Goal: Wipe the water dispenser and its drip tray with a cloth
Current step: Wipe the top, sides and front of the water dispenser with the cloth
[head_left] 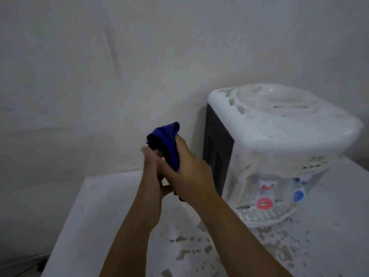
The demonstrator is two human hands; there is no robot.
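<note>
Wall (99, 66): pale, plain, fills the left and top of the view behind everything.
Counter (103, 206): white top, its left edge running down toward the lower left; brownish blotches mark it in front of the dispenser.
Left hand (153, 168): raised above the counter, fingers pointing up and away, pressed against the right hand; its thumb curls in under the cloth's lower end, so it seems to share the hold, though motion blur makes the finger contact hard to read.
Cloth (167, 140): dark blue, bunched, held up in the air between the two hands; its upper fold sticks out above the fingertips and a small dark end shows below the right palm. It is left of the dispenser and not touching it.
Right hand (189, 168): back of the hand toward the camera, fingers wrapped over the cloth and gripping it, just beside the dispenser's dark side panel.
Water dispenser (279, 136): white tabletop unit on the counter at right, with a round recessed top, dirty smears on its top and front, and a dark vented left side.
Red tap (264, 202): on the front, left of the blue one.
Blue tap (298, 194): on the front, to the right.
Drip tray (259, 215): white slotted grille at the base under the taps, well below and right of the cloth.
</note>
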